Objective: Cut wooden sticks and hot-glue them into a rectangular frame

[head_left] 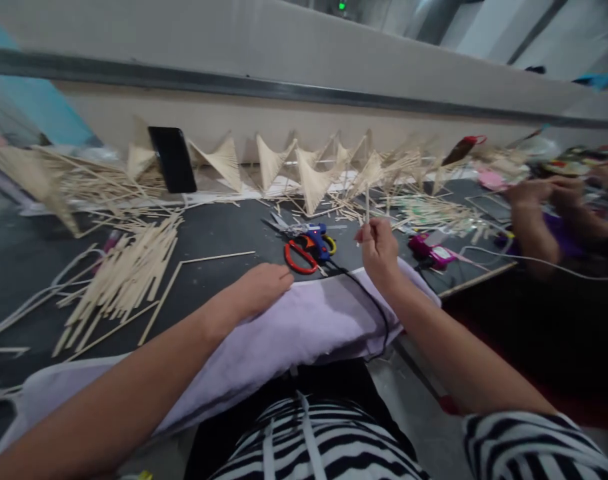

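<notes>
My right hand [380, 252] is raised over the table's front edge, its fingers pinched round a thin pale stick [367, 201] that points upward. My left hand [262, 287] lies palm down on the lavender towel [304, 320] along the table edge, fingers resting low and partly hidden. Between the hands are red-handled scissors [301, 259] and a blue hot glue gun [318, 241] with a black cord running over the towel. Left of them, two wooden sticks joined at an angle [180, 265] lie on the dark tabletop [219, 230].
A pile of loose wooden sticks [127, 273] lies at left. Along the back stand several twisted stick models [314, 177] and a black phone [173, 160]. On the right are a magenta glue gun [431, 252], scattered sticks [434, 212] and another person's hands [534, 197].
</notes>
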Action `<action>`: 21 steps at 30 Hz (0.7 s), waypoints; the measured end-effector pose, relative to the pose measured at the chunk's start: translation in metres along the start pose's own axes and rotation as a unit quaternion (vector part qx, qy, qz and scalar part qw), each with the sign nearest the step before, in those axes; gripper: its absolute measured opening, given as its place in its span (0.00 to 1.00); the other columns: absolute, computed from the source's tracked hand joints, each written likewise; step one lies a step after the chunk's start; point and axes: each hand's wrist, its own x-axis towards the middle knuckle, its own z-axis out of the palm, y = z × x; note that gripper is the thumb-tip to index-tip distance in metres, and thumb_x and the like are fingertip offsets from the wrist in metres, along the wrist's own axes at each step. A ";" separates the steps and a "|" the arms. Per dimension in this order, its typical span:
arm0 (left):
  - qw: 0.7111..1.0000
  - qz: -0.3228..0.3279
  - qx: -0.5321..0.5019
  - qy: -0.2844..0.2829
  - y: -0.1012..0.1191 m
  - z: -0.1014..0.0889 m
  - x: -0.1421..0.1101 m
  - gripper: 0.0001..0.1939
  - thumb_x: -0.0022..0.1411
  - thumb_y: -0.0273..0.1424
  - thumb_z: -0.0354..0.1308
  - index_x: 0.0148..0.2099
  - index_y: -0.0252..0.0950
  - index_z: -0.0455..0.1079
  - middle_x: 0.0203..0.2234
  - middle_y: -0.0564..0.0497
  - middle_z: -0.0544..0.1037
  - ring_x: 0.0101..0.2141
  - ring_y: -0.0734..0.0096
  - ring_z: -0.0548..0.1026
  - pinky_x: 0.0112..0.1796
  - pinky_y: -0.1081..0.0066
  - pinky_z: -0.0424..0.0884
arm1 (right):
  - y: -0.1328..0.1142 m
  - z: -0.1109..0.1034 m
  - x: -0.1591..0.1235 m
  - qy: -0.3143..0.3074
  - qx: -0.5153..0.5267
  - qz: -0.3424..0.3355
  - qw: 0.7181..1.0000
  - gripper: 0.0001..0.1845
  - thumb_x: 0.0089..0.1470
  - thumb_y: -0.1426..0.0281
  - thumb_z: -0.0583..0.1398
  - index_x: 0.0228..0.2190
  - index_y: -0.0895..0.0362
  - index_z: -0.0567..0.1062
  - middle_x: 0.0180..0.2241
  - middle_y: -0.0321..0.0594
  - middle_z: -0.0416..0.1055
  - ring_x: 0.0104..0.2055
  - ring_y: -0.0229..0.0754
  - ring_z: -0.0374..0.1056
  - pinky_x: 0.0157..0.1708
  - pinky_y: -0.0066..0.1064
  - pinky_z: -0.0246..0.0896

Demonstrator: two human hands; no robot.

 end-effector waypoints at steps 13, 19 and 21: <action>0.979 -0.196 -0.029 0.039 -0.064 -0.017 -0.033 0.11 0.61 0.30 0.46 0.38 0.34 0.69 0.33 0.46 0.72 0.38 0.68 0.69 0.40 0.69 0.63 | -0.085 0.107 -0.048 -0.163 0.399 0.144 0.891 0.10 0.56 0.61 0.51 0.29 0.54 0.59 0.22 0.29 0.60 0.14 0.28 0.53 0.12 0.22 0.48; 0.962 -0.267 -0.059 0.018 -0.092 -0.008 -0.049 0.10 0.57 0.33 0.52 0.41 0.39 0.69 0.39 0.48 0.71 0.42 0.66 0.67 0.43 0.67 0.62 | -0.086 0.114 -0.047 -0.264 0.421 0.180 0.849 0.09 0.54 0.62 0.51 0.34 0.54 0.61 0.20 0.27 0.62 0.12 0.28 0.53 0.08 0.20 0.48; 0.961 -0.266 -0.069 0.022 -0.094 -0.004 -0.049 0.09 0.57 0.33 0.52 0.40 0.39 0.69 0.38 0.48 0.72 0.42 0.66 0.67 0.43 0.67 0.61 | -0.086 0.120 -0.045 -0.283 0.436 0.201 0.830 0.10 0.53 0.63 0.51 0.37 0.54 0.60 0.20 0.26 0.62 0.11 0.28 0.54 0.08 0.20 0.49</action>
